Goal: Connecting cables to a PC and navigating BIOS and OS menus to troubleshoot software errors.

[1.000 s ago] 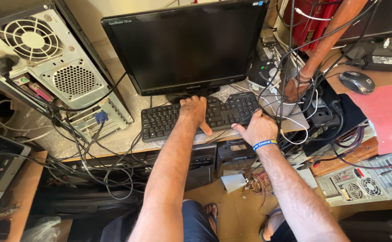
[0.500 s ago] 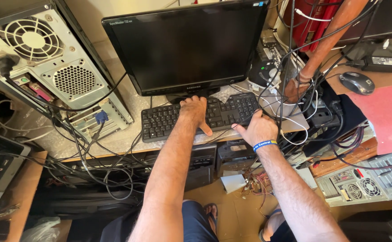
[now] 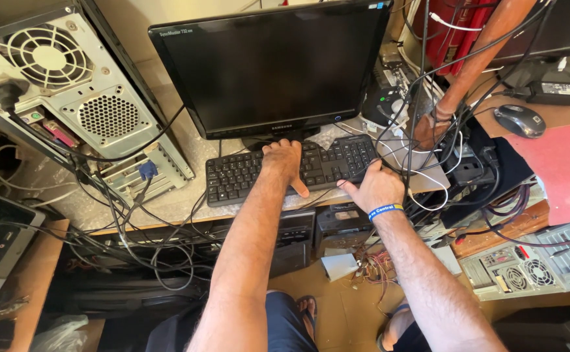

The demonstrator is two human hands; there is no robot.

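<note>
Cluttered desk — left hand (image 3: pixel 283 160) lies flat on the keyboard (image 3: pixel 291 169), right hand (image 3: pixel 377 189) grips its near-right corner; keep cables (image 3: pixel 422 98) clear.

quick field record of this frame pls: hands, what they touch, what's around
left hand: flat on the black keyboard, middle keys
right hand: grip on keyboard's right end, blue wristband
monitor: behind keyboard, screen dark
computer case: left, rear facing up, cables plugged in
mouse: far right, untouched
cables: tangled over right side
</note>
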